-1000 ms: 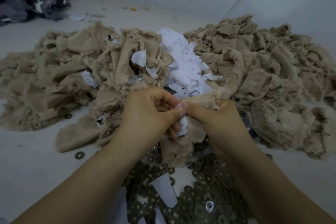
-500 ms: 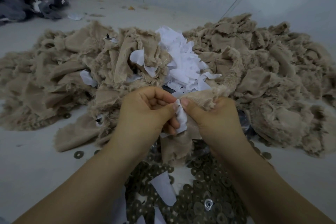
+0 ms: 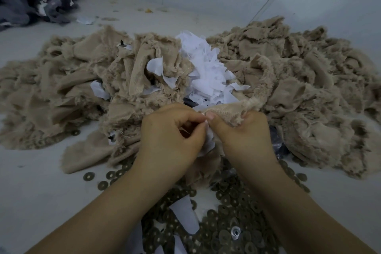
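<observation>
A beige plush piece (image 3: 228,109) is held at the centre of the scene, just on the near side of a pile of white scraps (image 3: 206,74). The two hands are brought together, thumb tip to thumb tip. The piece is gripped along its upper edge by the curled fingers of the right hand (image 3: 245,138). A white backing slip (image 3: 209,140) lying against it is pinched by the left hand (image 3: 171,136). The step in hand is judged to be the peeling of the slip from the fabric.

The piece is judged light, limp and stretchy, with a fuzzy, fraying edge, and the slip thin and easily torn. Hold is best taken close to the line where the two part, so that the fabric is not pulled out of shape and the slip comes off whole.

Heaps of like beige pieces (image 3: 61,93) are spread over the counter (image 3: 37,192) to left and right. Round metal washers (image 3: 226,222) are scattered under the forearms.
</observation>
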`<state>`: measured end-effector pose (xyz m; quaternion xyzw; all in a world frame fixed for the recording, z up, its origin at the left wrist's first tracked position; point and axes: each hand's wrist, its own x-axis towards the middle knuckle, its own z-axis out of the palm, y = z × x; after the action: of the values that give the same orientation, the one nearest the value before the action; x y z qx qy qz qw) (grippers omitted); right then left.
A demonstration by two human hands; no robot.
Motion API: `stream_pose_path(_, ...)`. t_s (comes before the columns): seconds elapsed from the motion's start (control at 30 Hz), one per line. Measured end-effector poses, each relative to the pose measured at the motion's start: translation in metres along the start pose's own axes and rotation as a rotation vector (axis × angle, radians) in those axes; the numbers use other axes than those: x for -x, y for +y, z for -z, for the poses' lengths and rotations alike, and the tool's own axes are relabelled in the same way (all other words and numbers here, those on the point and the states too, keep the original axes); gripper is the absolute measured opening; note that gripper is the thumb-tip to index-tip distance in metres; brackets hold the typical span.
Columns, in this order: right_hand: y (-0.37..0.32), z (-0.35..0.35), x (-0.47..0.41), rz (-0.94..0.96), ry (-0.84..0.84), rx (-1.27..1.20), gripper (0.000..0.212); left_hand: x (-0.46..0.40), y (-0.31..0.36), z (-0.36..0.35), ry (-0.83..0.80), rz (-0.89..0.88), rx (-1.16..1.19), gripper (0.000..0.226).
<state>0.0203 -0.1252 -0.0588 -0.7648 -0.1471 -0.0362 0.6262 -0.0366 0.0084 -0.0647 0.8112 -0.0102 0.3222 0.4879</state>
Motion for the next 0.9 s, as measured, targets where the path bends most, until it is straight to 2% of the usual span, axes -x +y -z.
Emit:
stream_pose_path(0.27,-0.004,-0.001,0.003,0.000,-0.040,-0.074,0.032,-0.005,0.002,0.004,-0.039,-0.065,-0.172,0.009)
stream_pose_path(0.4,-0.001,-0.004,0.003,0.029,-0.062,0.013,0.030,-0.008,-0.001,0.005,-0.051,-0.028,-0.151,0.007)
stream_pose_path(0.47,0.000,-0.004,0.002,0.040,-0.056,0.051,0.022,-0.009,-0.002,0.004,-0.064,-0.032,-0.144,0.006)
stream_pose_path(0.63,0.000,-0.002,0.001,0.029,-0.057,0.083,0.013,-0.011,-0.005,0.006,-0.080,0.052,-0.012,0.012)
stream_pose_path(0.8,0.000,-0.002,0.001,-0.085,-0.052,-0.036,0.012,-0.007,-0.006,0.004,-0.036,0.211,0.175,0.013)
stream_pose_path(0.9,-0.003,-0.002,0.001,-0.246,-0.069,-0.263,0.017,-0.009,-0.002,0.005,-0.060,0.253,0.136,0.014)
